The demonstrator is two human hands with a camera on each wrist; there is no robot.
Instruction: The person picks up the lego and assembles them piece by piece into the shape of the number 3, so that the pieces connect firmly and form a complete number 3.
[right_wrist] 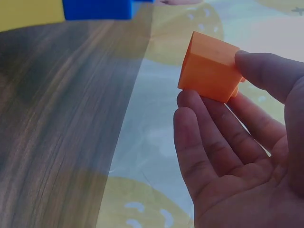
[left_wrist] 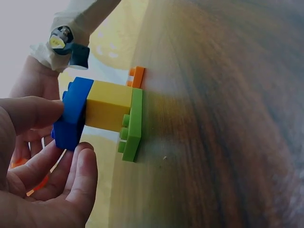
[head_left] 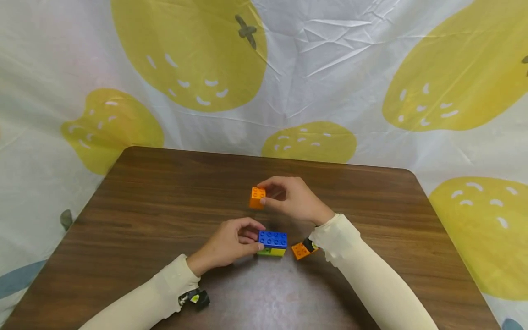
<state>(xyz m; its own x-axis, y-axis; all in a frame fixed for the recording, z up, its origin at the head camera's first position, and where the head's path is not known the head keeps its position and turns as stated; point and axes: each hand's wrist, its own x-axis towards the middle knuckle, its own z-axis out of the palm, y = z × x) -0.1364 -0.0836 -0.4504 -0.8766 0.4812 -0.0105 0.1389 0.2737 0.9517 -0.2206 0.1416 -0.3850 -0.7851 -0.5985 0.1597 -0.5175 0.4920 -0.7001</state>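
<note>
In the head view my right hand (head_left: 298,198) pinches a square orange brick (head_left: 256,200) between thumb and fingers, raised above the table. The right wrist view shows this orange brick (right_wrist: 210,67) tilted, its studs towards the palm. My left hand (head_left: 228,240) grips the end of a blue brick (head_left: 272,239) at the top of a small stack. Under the blue brick, in the left wrist view, come a yellow brick (left_wrist: 110,104) and a thin green brick (left_wrist: 133,128) at the bottom. The left thumb presses one side of the blue brick, fingertips the other.
A flat orange brick (head_left: 300,250) lies on the table just right of the stack, partly covered by the right wrist's camera. The brown wooden table (head_left: 173,197) ends at the back against a white cloth (head_left: 346,68) with yellow fruit prints.
</note>
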